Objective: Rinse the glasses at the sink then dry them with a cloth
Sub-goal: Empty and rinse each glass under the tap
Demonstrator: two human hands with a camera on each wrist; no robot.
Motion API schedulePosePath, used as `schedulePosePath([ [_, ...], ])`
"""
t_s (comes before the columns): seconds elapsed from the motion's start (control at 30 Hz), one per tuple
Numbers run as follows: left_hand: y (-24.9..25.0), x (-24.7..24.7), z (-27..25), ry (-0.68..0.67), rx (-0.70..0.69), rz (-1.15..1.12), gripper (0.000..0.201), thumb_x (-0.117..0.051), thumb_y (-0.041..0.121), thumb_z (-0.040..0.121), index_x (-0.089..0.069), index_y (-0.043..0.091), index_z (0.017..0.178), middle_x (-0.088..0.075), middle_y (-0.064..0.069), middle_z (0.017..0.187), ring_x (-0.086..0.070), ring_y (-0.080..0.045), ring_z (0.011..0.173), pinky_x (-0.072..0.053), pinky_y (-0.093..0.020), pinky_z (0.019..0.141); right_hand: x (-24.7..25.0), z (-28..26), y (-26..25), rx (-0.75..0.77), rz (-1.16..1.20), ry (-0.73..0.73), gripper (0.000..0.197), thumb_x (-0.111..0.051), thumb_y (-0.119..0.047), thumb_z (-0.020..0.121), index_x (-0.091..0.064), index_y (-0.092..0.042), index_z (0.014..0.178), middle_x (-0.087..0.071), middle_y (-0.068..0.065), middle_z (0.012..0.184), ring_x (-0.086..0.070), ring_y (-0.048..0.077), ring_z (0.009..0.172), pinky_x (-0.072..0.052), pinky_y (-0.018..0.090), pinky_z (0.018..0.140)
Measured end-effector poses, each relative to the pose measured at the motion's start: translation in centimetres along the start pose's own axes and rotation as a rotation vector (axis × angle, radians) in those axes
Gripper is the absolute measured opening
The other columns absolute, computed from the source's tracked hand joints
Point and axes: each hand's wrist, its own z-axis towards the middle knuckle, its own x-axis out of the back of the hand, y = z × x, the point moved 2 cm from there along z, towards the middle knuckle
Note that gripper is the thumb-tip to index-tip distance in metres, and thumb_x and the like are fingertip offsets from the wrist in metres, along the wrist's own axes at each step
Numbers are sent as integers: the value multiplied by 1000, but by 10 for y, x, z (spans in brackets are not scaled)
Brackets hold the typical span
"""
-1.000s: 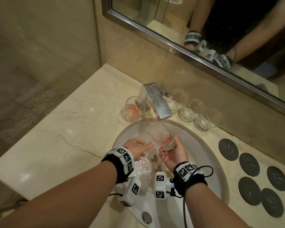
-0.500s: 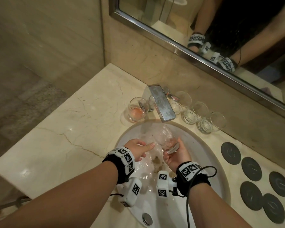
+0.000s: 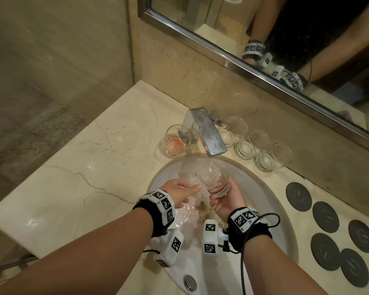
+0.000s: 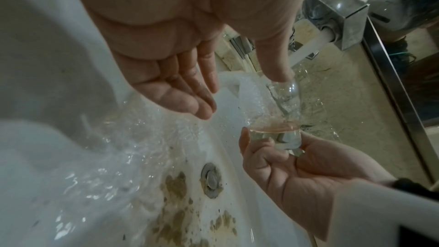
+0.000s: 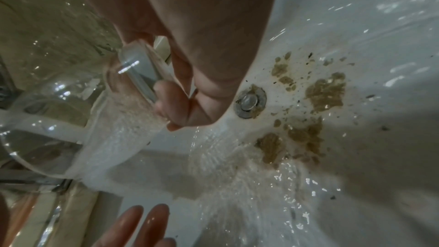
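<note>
My right hand point(image 3: 226, 199) grips the thick base of a clear glass point(image 3: 213, 177), tilted with its mouth toward the chrome faucet point(image 3: 207, 135). Running water pours into the glass point(image 4: 282, 104) and spills over into the white sink point(image 3: 271, 201). A pinkish residue lies near the glass's base point(image 4: 275, 128). My left hand point(image 3: 179, 193) hovers just left of the glass with fingers straight, its thumb point(image 4: 273, 59) touching the rim. From the right wrist, the glass base point(image 5: 140, 74) sits between my fingers.
A glass with pink liquid point(image 3: 177, 140) stands left of the faucet. Three clear glasses point(image 3: 262, 150) line the counter to its right. Several dark round coasters point(image 3: 326, 218) lie at far right. Brown debris point(image 5: 325, 89) surrounds the drain point(image 5: 249, 100). A mirror point(image 3: 285, 39) hangs behind.
The glass has tipped further under the stream and the pink liquid has mostly washed out. Both hands stayed nearly in place over the basin.
</note>
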Motion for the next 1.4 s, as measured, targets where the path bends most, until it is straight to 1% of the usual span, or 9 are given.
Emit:
schedulePosePath([
  [0.5,28,-20,15,-192,-59,-263,73,-78,13,78,-42,25,141,-57,1,133,-61,-14,110,-49,-25,72,-8,-16,-3,-109,-14,-101,51,-42,-51,94,-60,-4,100,-54,11,74,-46,11,38,-33,15,33],
  [0.63,25,-28,22,-212,-57,-280,105,-93,30,53,-42,16,143,-57,-7,135,-63,-18,112,-55,-28,83,-10,-23,-7,-133,-11,-109,48,-42,-47,94,-61,-3,97,-58,17,74,-51,16,40,-39,16,35],
  [0.77,23,-31,23,-110,-88,-285,68,-90,29,62,-59,12,120,-68,-9,113,-66,-22,105,-51,-38,98,-12,-26,-10,-60,20,-158,42,-43,-39,94,-58,-1,104,-65,18,81,-58,25,61,-49,25,47],
  [0.87,25,-32,23,-141,-102,-320,79,-91,44,53,-55,10,116,-64,-9,115,-67,-18,101,-54,-34,91,-12,-24,-12,-26,39,-157,36,-50,-39,90,-57,-4,100,-60,12,75,-53,17,46,-43,20,39],
  [0.97,28,-37,18,-237,-101,-379,59,-74,13,82,-44,27,130,-61,1,120,-67,-14,94,-52,-29,84,-6,-18,-11,-29,14,-169,54,-51,-53,90,-59,-4,111,-58,14,86,-45,11,40,-37,18,35],
  [1.07,29,-40,15,-246,-93,-398,40,-76,10,79,-58,23,112,-72,-5,106,-68,-18,97,-52,-34,86,-5,-20,-13,-35,9,-193,59,-48,-55,91,-67,-1,103,-63,18,86,-54,16,45,-48,21,41],
  [1.2,26,-42,18,-156,-55,-443,69,-90,32,53,-56,17,111,-67,-12,119,-65,-23,107,-54,-38,91,-7,-20,-17,108,-66,-93,38,-57,-38,86,-62,-4,103,-60,9,73,-51,15,46,-46,21,39],
  [1.3,24,-43,15,-151,-17,-450,86,-83,24,71,-35,14,141,-48,-18,140,-59,-24,110,-54,-37,91,-4,-20,-20,332,-216,24,40,-61,-42,87,-60,-11,112,-58,6,72,-45,13,45,-36,22,40],
  [1.4,16,-38,16,-117,33,-414,119,-84,35,59,-14,15,152,-39,-22,146,-59,-29,109,-56,-33,81,-3,-28,-28,525,-381,154,34,-69,-41,83,-63,-21,109,-61,5,75,-50,15,47,-39,25,43],
])
